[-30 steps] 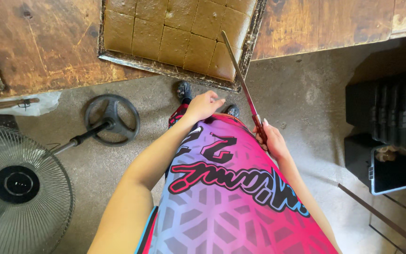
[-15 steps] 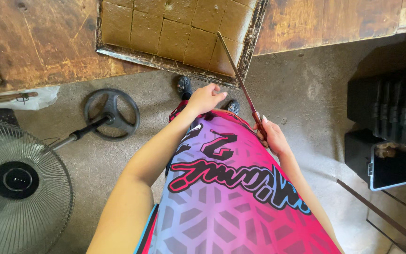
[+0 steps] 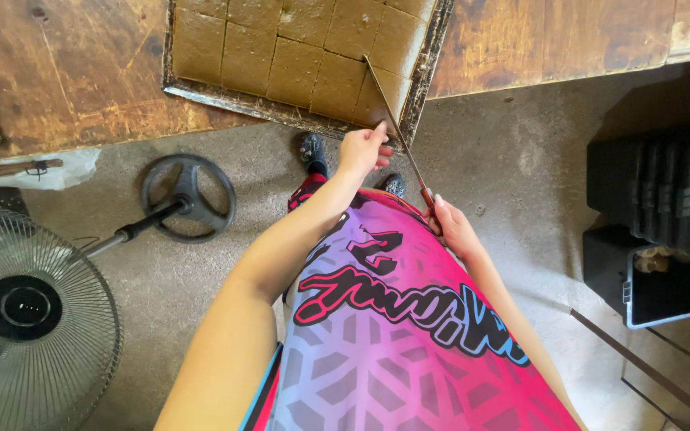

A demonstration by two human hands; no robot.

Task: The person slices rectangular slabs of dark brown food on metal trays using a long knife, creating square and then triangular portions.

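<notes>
Head view: your right hand (image 3: 453,227) grips the long knife's (image 3: 397,132) handle; left hand (image 3: 361,149) fingertips steady its thin, likely whippy blade

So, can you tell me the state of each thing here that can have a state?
Long knife: handle held in right hand, tip resting on the slab.
Left hand: fingers touching the blade, near the tray edge.
Brown slab: cut into squares, lying in the tray.
Metal tray: flat on the wooden table.
Standing fan: blades look still.
</notes>
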